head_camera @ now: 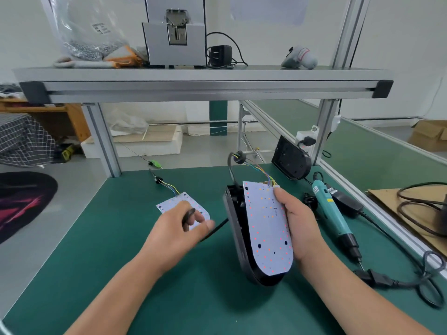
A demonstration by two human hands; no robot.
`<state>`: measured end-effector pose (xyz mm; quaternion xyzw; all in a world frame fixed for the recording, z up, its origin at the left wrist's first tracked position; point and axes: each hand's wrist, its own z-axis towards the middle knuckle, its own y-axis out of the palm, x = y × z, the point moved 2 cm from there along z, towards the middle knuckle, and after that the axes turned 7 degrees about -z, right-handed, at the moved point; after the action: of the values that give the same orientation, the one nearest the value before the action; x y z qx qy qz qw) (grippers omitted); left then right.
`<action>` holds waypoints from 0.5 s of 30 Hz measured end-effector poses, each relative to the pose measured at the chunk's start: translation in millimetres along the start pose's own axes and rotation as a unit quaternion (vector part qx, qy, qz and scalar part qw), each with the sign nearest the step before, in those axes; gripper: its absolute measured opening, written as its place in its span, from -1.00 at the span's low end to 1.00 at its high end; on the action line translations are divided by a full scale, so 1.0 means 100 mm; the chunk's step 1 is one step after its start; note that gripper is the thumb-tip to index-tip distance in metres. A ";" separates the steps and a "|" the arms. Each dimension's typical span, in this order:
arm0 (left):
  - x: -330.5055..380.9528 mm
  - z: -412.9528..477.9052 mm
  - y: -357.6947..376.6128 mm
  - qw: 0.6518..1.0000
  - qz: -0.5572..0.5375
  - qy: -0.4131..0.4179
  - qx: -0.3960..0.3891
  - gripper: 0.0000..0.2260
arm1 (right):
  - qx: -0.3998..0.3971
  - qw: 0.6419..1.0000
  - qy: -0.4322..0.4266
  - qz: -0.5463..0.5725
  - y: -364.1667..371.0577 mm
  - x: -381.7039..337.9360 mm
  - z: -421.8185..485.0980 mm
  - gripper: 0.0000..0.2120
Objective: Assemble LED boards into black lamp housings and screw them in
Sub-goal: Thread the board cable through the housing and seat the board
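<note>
In the middle of the table [193, 298] the lamp housing [238, 238] stands tilted on its near end, with an LED board [266, 226] lying against its right side; the right hand [300, 228] grips both from the right. Left of them a second LED board [174, 203] lies flat, the left hand [176, 230] over its near edge, pinching a cable [215, 229]. The screwdriver [331, 209] lies right of the housing; behind it a second housing [290, 160] leans on the frame post [324, 131]. On the shelf [193, 76] above, the screw feeder [176, 42] stands midway, a bag [89, 37] to its left, a plug adapter [220, 55] just right.
</note>
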<state>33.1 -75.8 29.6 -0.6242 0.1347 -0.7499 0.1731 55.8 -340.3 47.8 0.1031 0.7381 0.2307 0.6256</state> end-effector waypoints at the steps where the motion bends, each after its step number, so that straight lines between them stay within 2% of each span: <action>1: 0.00 -0.02 0.04 0.998 0.050 -0.014 -0.022 -0.51 | 0.003 1.000 -0.004 0.003 -0.02 -0.01 0.01 -0.51; 3: 0.02 -0.05 0.15 0.988 0.142 -0.035 -0.046 -0.43 | -0.002 1.000 -0.014 0.010 0.00 0.00 0.01 -0.46; 5: 0.03 -0.06 0.26 0.979 0.201 -0.027 -0.033 -0.48 | -0.004 1.000 -0.014 0.020 0.00 0.01 0.02 -0.50; 9: -0.02 -0.05 0.32 0.985 0.163 -0.035 -0.043 -0.72 | 0.025 0.999 -0.035 0.032 -0.08 -0.04 0.05 -0.60; 12: -0.05 -0.03 0.24 0.994 0.045 -0.093 -0.017 -0.79 | 0.064 0.994 -0.077 0.042 -0.18 -0.14 0.06 -0.68; 13: -0.04 -0.01 0.21 0.993 -0.039 -0.112 0.006 -0.81 | 0.067 0.994 -0.081 0.040 -0.21 -0.15 0.05 -0.71; 15: -0.02 0.04 0.15 0.963 -0.221 -0.143 0.052 -0.85 | 0.059 0.995 -0.069 0.032 -0.20 -0.13 0.05 -0.71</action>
<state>38.4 -88.9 22.3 -0.7295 -0.0717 -0.6782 0.0529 65.8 -362.3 49.3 0.1791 0.7021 0.1991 0.6599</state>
